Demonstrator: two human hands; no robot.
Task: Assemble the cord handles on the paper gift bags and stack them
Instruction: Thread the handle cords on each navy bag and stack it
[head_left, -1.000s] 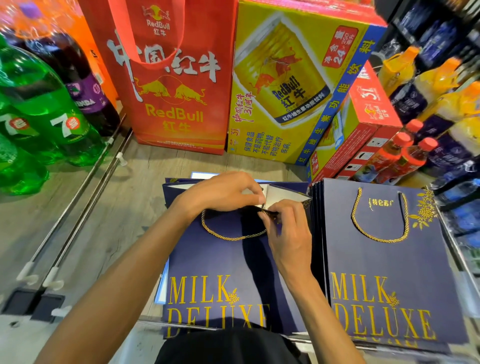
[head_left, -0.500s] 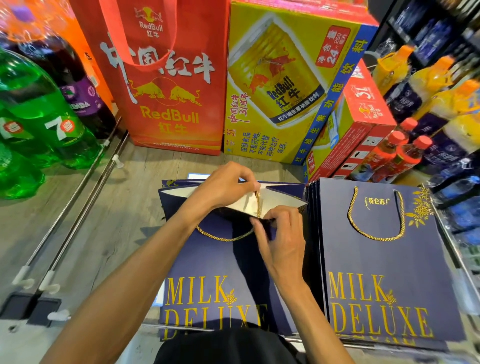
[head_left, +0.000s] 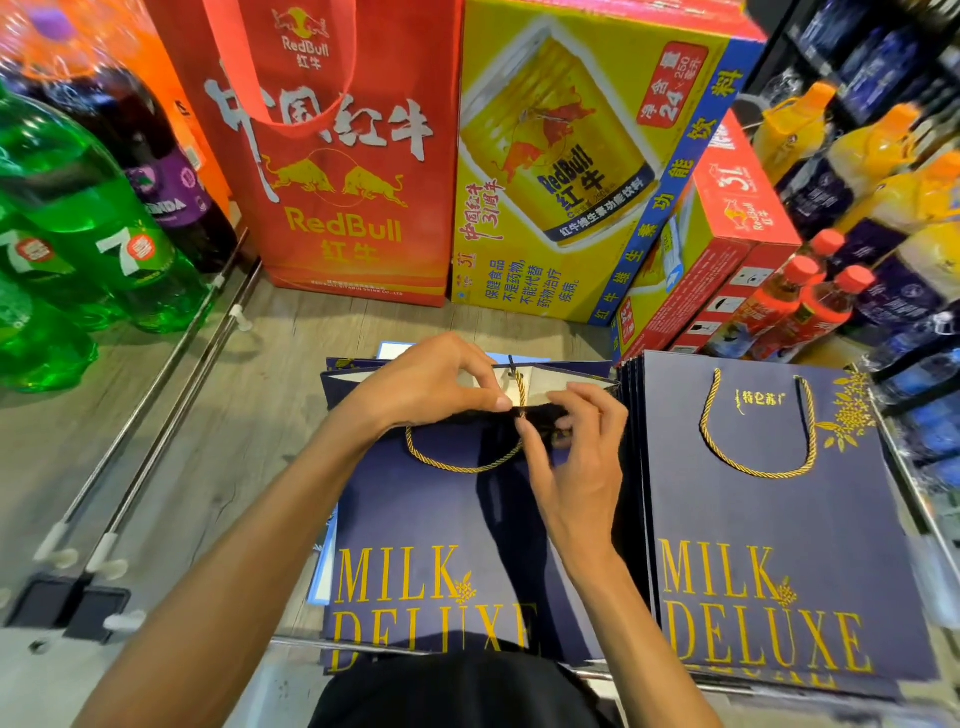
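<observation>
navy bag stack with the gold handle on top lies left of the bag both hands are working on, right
No. The head view shows the navy bag stack lying right of the open bag, not left. Its top bag does carry a gold handle, and both hands are on the open bag: the left hand pinches its cord, the right hand its rim.

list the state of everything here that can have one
left hand, grips the open bag's top rim
right hand, pinches the gold cord at the rim
open bag, lying flat, mouth held open
gold cord, looped across the front, right end pulled up inside the mouth
finished bags, folded flat, stacked, top one with handle fitted
red bag, standing upright
</observation>
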